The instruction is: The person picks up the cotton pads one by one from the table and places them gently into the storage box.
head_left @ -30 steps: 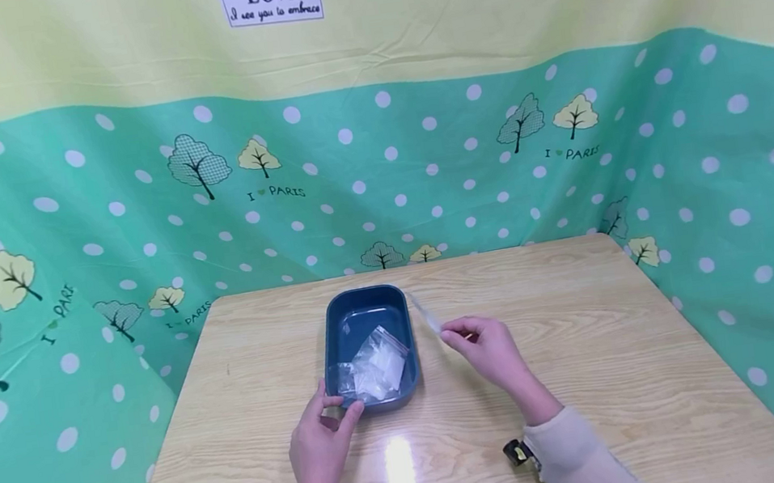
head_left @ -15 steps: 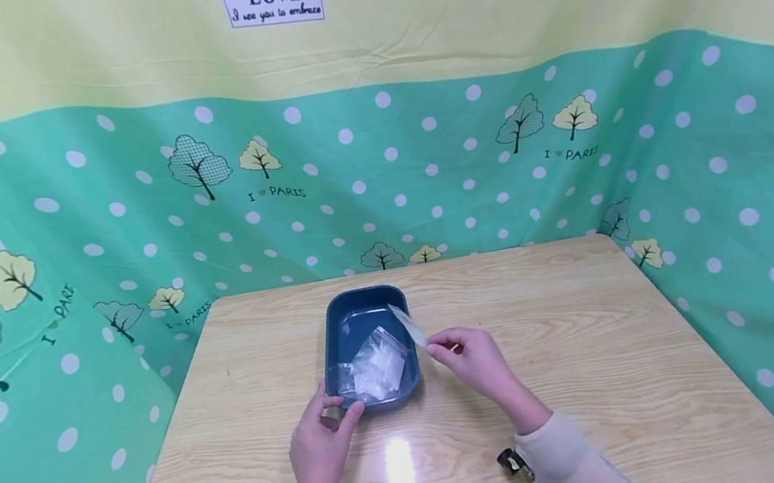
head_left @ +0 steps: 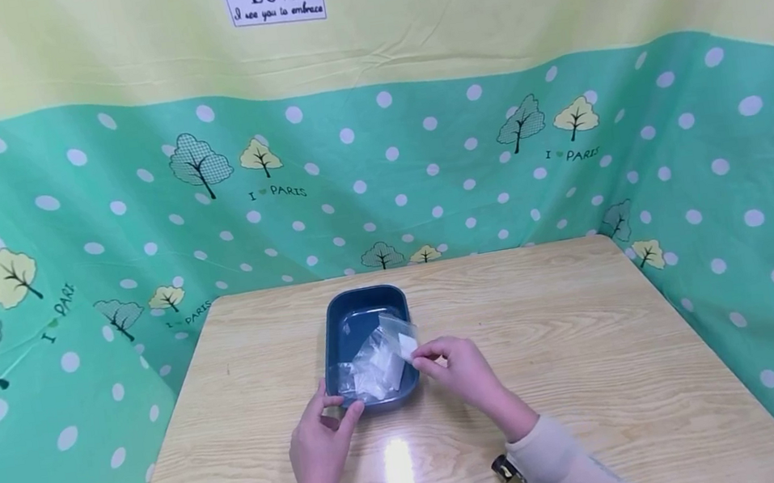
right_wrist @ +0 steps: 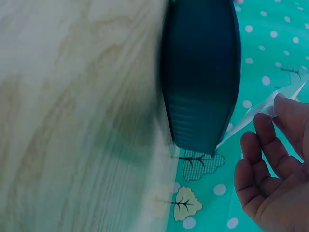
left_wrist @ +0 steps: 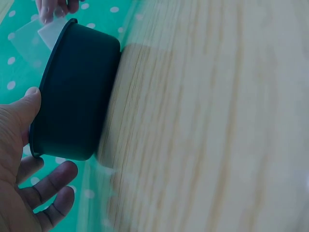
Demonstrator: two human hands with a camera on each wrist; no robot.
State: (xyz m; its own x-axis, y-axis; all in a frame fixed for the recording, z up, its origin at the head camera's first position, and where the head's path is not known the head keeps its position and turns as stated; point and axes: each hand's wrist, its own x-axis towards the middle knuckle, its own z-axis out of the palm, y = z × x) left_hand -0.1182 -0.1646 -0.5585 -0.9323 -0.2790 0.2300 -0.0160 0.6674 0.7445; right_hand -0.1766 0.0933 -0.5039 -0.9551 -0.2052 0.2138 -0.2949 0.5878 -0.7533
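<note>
A dark blue rectangular box (head_left: 366, 303) with rounded corners stands on the wooden table. My left hand (head_left: 319, 450) grips its near left corner, thumb at the near rim and fingers along the left side. My right hand (head_left: 461, 370) pinches a small clear zip bag (head_left: 395, 331) with a white piece inside, by its near edge, between thumb and forefinger. In the right wrist view the bag (right_wrist: 258, 110) slants beside the box rim, seen nearly edge-on. Other clear bags (head_left: 373, 374) with white contents lie in the near half of the box.
The wooden table (head_left: 550, 310) reaches back to a green and yellow curtain (head_left: 326, 225) with dots and trees, which also closes both sides. A black strap piece (head_left: 505, 469) hangs at my right sleeve. Light glares on the table near the front.
My right hand has moved left and slightly nearer, carrying the zip bag from beside the box to over its right rim and interior. The left hand and box have stayed put.
</note>
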